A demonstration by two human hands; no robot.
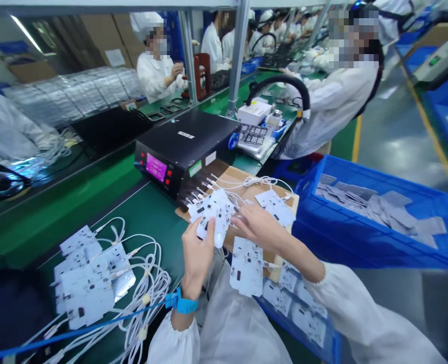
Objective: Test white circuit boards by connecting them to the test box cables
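Note:
A white circuit board (pixel 218 215) dotted with small dark parts is held tilted in my left hand (pixel 197 253), thumb on its face. My right hand (pixel 259 225) has its fingers pinched together at the board's right edge. White cables (pixel 242 186) run close to those fingers; what they pinch is hidden. Behind the held board, several white plugs (pixel 199 194) line the front of a black box (pixel 188 139) with a lit pink screen. Another circuit board (pixel 275 206) lies to the right on a brown board, and one more (pixel 247 265) hangs below my right hand, with a cable at its edge.
On the left, several circuit boards (pixel 91 288) lie stacked beside a tangle of white cables (pixel 148 283). A blue bin (pixel 360 247) with flat grey pieces stands at right. A blue tray (pixel 332 336) of bagged boards sits low near my lap. A co-worker (pixel 333 101) sits beyond.

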